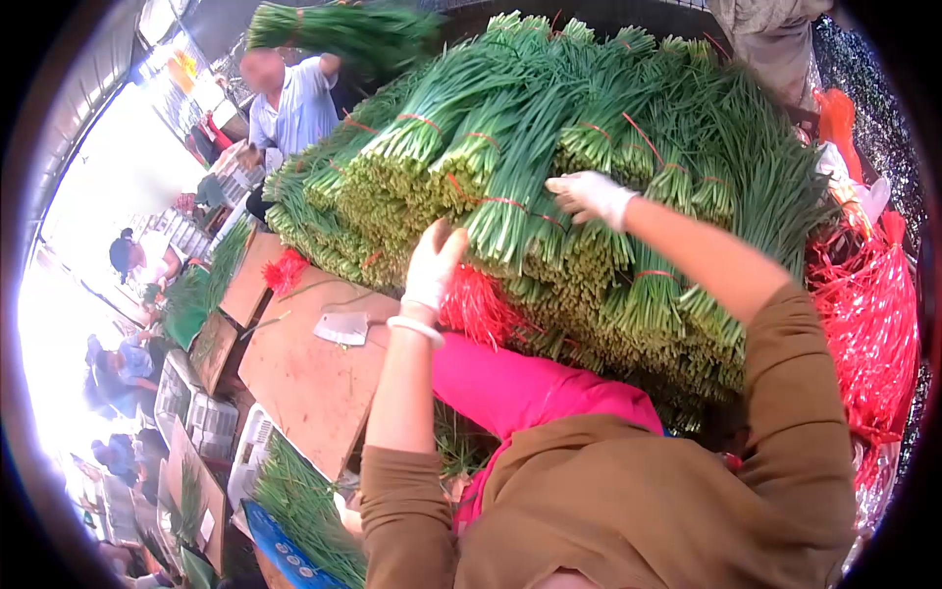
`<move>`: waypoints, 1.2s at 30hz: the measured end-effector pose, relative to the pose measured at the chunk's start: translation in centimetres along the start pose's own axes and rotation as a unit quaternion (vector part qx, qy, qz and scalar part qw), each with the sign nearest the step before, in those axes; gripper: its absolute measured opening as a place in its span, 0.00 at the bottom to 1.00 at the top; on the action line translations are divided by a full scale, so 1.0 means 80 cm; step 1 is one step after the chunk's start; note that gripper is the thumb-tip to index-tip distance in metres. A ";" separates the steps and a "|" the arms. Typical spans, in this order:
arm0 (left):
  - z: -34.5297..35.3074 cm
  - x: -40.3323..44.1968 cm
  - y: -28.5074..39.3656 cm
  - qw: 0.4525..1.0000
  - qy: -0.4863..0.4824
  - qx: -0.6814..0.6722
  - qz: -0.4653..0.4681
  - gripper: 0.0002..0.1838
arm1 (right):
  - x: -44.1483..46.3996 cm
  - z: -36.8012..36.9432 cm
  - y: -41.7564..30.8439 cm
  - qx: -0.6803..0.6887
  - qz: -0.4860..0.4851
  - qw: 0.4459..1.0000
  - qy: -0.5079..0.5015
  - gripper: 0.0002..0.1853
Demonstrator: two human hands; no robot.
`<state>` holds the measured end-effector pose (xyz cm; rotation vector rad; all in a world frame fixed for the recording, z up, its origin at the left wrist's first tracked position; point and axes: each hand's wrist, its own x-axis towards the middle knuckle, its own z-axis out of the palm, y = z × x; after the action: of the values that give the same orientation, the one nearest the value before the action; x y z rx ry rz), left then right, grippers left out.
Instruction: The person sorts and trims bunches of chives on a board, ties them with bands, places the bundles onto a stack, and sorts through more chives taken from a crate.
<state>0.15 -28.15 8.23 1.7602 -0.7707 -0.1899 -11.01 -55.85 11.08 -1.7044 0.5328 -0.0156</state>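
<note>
A big heap of green leafy bundles (628, 118), tied with red bands, fills the middle and upper right, many pale cut ends facing me. Both my hands wear white gloves. My left hand (434, 263) is raised at the heap's lower left edge, fingers slightly curled and apart, with nothing visible in it. Over the leaves, my right hand (592, 195) has its fingers apart and holds nothing visible. Between my hands lies a bundle with a red band (502, 202). Red ties (476, 306) hang beside my left wrist.
A broad metal blade (341, 329) lies on a wooden board (312, 368). Red strands (868, 324) hang at the right. At the upper left, a person (294, 108) lifts a green bundle (343, 31). More people, crates (211, 424) and loose greens (304, 501) are at the left.
</note>
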 end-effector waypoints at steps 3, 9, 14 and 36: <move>0.023 0.028 -0.007 0.998 -0.062 0.021 -0.025 0.42 | 0.045 0.056 0.006 0.161 -0.019 0.982 0.094 0.35; 0.056 -0.007 -0.007 0.998 -0.012 0.028 0.063 0.40 | 0.105 0.103 0.044 0.418 -0.078 0.893 0.147 0.34; 0.071 -0.047 0.038 0.980 0.021 0.069 0.184 0.33 | 0.028 0.101 0.008 0.619 -0.035 0.785 0.021 0.17; 0.074 -0.136 0.078 0.963 0.023 -0.089 0.253 0.22 | -0.223 -0.241 -0.038 -0.618 -0.186 0.683 0.341 0.17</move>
<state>-13.65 -27.39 9.12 1.3446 -1.1058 0.1222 -31.70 -67.12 23.09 -3.1720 0.8088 -0.7814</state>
